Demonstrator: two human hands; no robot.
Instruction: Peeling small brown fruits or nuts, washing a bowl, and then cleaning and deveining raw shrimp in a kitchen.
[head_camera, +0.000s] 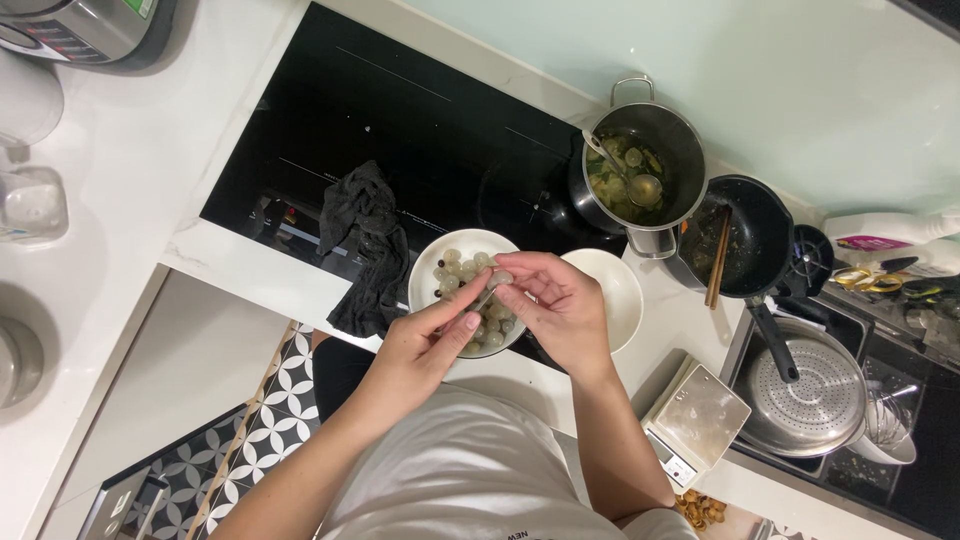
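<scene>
My left hand (425, 345) and my right hand (550, 305) meet over a white bowl (428, 265) of small pale round fruits (455, 268). The left hand pinches a thin metal tool (487, 296) between thumb and fingers. My right hand's fingertips hold one pale fruit (502, 279) at the tool's tip. An empty white bowl (618, 290) stands just right of my right hand. Both bowls sit at the front edge of a black cooktop (400, 130).
A dark grey cloth (362, 245) lies left of the fruit bowl. A steel pot (640, 170) with a ladle and greenish soup, and a black pan (745, 240) with chopsticks stand behind. A kitchen scale (697, 418) and a sink with a steel strainer lid (810, 395) are on the right.
</scene>
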